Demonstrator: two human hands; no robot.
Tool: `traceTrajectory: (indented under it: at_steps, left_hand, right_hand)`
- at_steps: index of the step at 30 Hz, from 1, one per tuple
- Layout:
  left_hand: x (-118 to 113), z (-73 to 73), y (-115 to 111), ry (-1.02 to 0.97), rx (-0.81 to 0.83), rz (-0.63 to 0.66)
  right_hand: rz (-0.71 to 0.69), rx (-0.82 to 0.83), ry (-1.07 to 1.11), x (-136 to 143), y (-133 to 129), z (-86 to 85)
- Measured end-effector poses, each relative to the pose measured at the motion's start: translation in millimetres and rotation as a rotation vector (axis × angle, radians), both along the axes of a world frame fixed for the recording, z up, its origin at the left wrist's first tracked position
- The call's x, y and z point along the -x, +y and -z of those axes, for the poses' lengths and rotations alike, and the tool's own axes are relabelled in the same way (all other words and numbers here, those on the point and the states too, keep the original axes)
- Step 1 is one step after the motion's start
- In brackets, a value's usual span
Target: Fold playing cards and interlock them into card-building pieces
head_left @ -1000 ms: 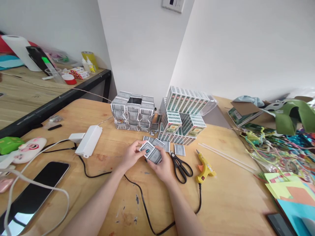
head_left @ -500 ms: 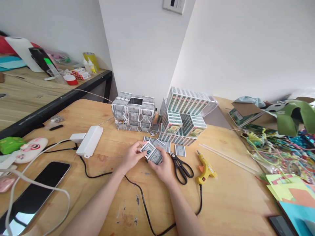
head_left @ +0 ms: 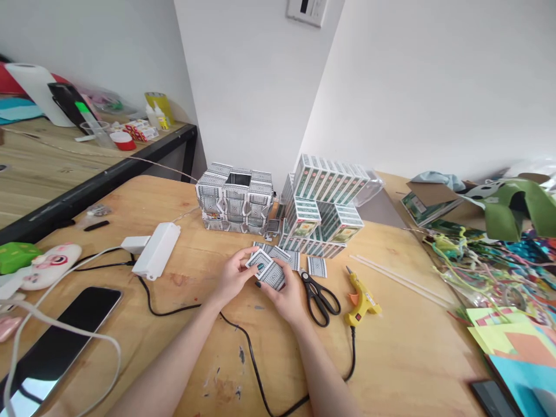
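Observation:
My left hand [head_left: 234, 273] pinches a patterned card [head_left: 259, 263] between thumb and fingers. My right hand [head_left: 284, 289] grips another patterned card [head_left: 274, 276], which the left card partly overlaps. More cards [head_left: 294, 260] lie on the table just behind my hands, with a single card [head_left: 317, 267] apart from them at the right. A box-like structure built of patterned cards [head_left: 236, 202] stands at the back. To its right are stacked green and white card boxes [head_left: 324, 202]. Black scissors [head_left: 320, 299] lie beside my right hand.
A yellow glue gun [head_left: 362, 300] lies right of the scissors, its black cable running under my right forearm. Two clear sticks [head_left: 402, 280] lie farther right. At the left are a white power adapter [head_left: 157, 251] and a phone [head_left: 65, 341]. Coloured paper [head_left: 521, 347] and craft scraps fill the right side.
Both hands keep hold of their cards in nearly the same pose. The whole view has shifted very slightly.

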State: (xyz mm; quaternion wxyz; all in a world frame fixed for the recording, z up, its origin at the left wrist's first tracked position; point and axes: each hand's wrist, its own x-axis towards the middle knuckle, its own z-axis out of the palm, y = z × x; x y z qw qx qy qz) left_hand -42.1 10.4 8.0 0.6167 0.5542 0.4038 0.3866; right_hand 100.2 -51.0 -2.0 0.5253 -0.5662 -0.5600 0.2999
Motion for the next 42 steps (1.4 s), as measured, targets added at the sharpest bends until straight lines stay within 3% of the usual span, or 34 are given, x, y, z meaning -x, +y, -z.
traceTrajectory:
  at_steps: [10,17,20,24,27,36,42]
  left_hand:
    - [-1.9,3.7,0.4,-0.077,0.015,-0.089]
    - [-4.1,4.8,-3.9,-0.019,-0.037,0.018]
    - [-2.9,7.5,-1.2,0.067,-0.054,-0.032]
    - [-0.7,10.4,4.4,0.084,-0.032,-0.183]
    - [-1.7,10.6,5.1,0.083,0.012,-0.235]
    - [-8.1,15.7,1.5,0.116,-0.034,-0.216]
    - [-4.9,26.2,5.5,0.242,-0.121,-0.247]
  right_hand:
    - [-0.066,0.149,0.319,0.0,3.1,6.2]
    - [-0.068,0.150,0.580,-0.8,5.9,7.2]
    - [-0.027,0.129,0.454,-1.5,4.6,7.7]
    - [0.198,-0.023,0.020,-3.6,2.9,11.5]
    - [0.284,-0.025,-0.143,-5.2,4.3,16.9]
    - [0.361,0.127,-0.316,-6.8,14.2,22.9]
    - [0.364,0.097,-0.218,-9.1,15.5,24.8]
